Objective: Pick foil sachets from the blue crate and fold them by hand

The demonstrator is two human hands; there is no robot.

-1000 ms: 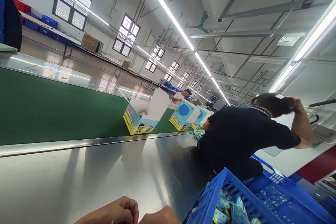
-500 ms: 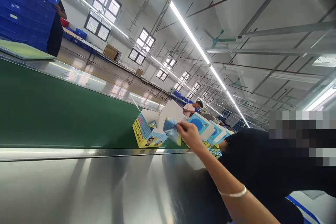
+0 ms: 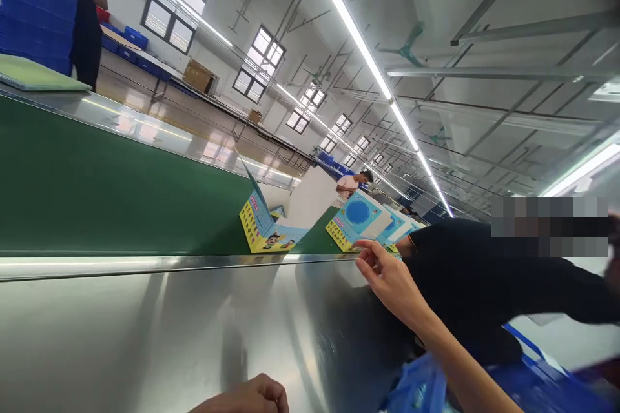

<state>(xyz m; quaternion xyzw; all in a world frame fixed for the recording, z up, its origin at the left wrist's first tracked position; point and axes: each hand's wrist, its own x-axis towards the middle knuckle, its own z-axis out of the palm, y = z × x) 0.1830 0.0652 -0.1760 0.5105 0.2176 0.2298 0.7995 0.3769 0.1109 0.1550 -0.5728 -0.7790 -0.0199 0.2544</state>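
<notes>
My right hand [image 3: 385,271] reaches in from the lower right over the edge of the green conveyor belt [image 3: 145,200]. Its fingers are loosely bent and apart, and no item shows in them. Just beyond the fingertips stands a blue and yellow box [image 3: 346,222] with its flap up. To the left, an open printed carton [image 3: 271,235] sits on the belt, flaps raised. A small blue packet [image 3: 278,213] shows inside it. At the bottom edge my left hand [image 3: 254,395] is partly cut off, its fingers curled; what they hold, if anything, is hidden.
A bare metal ledge [image 3: 159,335] runs along the near side of the belt. Close on the right, a person in dark clothing [image 3: 460,271] leans in. A blue plastic crate [image 3: 419,384] is below my right arm. Stacked blue crates [image 3: 39,6] stand at far left.
The blue packet held beside the open carton is no longer in any visible hand. The forearm's pale band is out of sight. My left hand has appeared at the bottom edge.
</notes>
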